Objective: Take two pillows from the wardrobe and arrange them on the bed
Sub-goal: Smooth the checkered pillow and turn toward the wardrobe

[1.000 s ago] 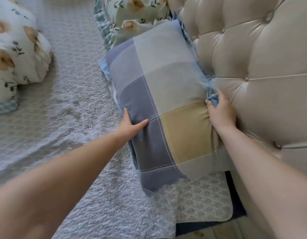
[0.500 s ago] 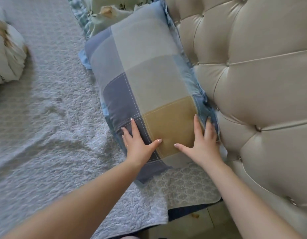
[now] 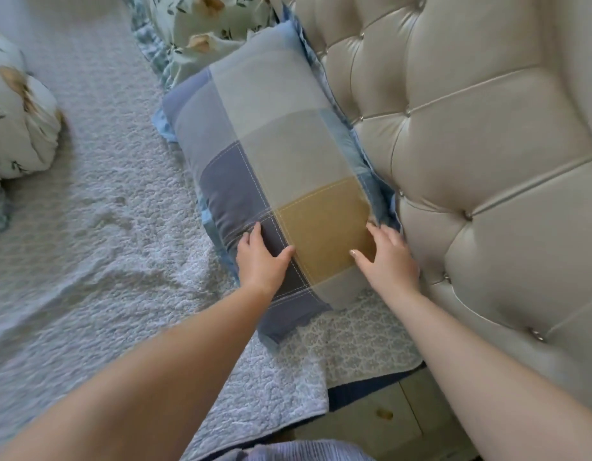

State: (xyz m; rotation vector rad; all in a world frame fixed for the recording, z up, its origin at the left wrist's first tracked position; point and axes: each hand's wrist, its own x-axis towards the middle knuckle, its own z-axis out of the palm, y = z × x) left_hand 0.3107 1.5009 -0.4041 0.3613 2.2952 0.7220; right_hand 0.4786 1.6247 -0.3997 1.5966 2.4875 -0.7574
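A checked pillow [image 3: 274, 151] in blue, grey and mustard squares lies on the bed [image 3: 98, 234], its long side against the headboard. My left hand [image 3: 259, 259] rests flat on its near dark-blue square, fingers spread. My right hand [image 3: 388, 257] presses flat on the mustard square by the pillow's right edge, next to the headboard. Beyond it a floral pillow [image 3: 201, 31] with a blue frill lies at the head of the bed. Neither hand grips anything.
The tufted cream headboard [image 3: 471, 144] fills the right side. A rolled floral duvet [image 3: 18, 118] lies on the grey quilted bedspread at the left. The bedspread's corner hangs over the near edge, with pale floor [image 3: 381, 417] below.
My hands went from gripping the pillow's two sides to lying flat on its near end. They have since spread slightly apart, the right one nearer the headboard.
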